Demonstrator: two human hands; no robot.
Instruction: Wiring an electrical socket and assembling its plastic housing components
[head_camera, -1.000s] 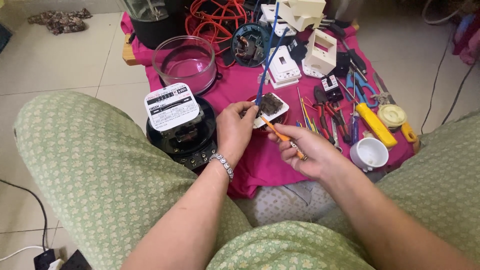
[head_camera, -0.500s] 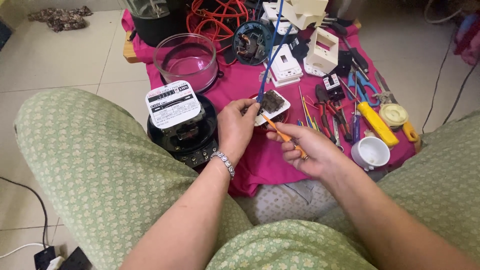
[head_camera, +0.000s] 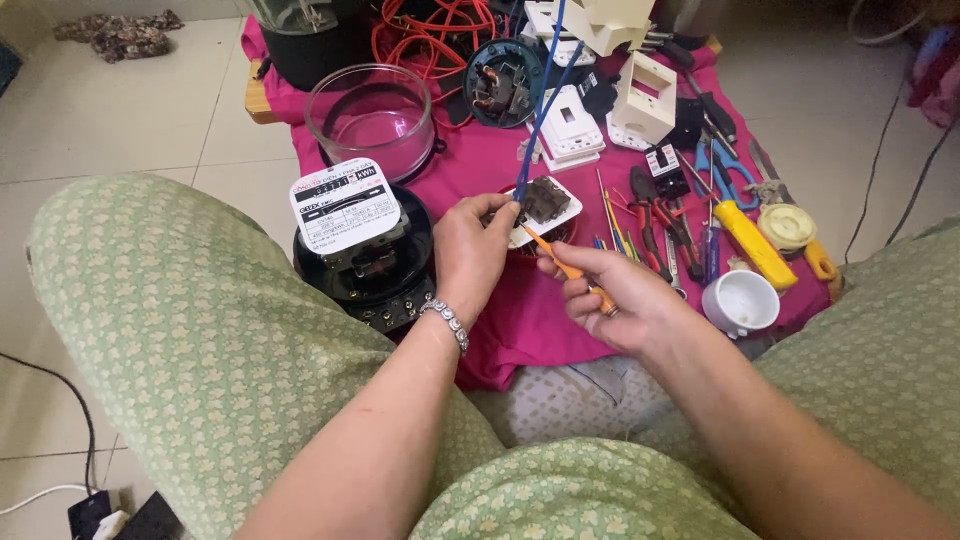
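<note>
My left hand (head_camera: 475, 250) grips a white wall switch (head_camera: 545, 208) with its dark back facing up, held above a pink cloth (head_camera: 520, 310). Two blue wires (head_camera: 540, 110) rise from the switch toward the top of the view. My right hand (head_camera: 610, 295) holds a small orange-handled screwdriver (head_camera: 570, 270), and its tip rests against the edge of the switch. A beaded bracelet (head_camera: 447, 318) circles my left wrist. My knees in green patterned trousers frame both hands.
A black electric meter with a white label (head_camera: 355, 240) sits left of my hands, a glass bowl (head_camera: 372, 115) behind it. Pliers, screwdrivers, a yellow-handled tool (head_camera: 755, 245), a white cup (head_camera: 742, 302), white switch plates (head_camera: 645, 95) and orange cable (head_camera: 430, 30) lie on the cloth.
Both hands have stayed together at the switch. The screwdriver tip has shifted slightly against the switch, and the view has tilted a little.
</note>
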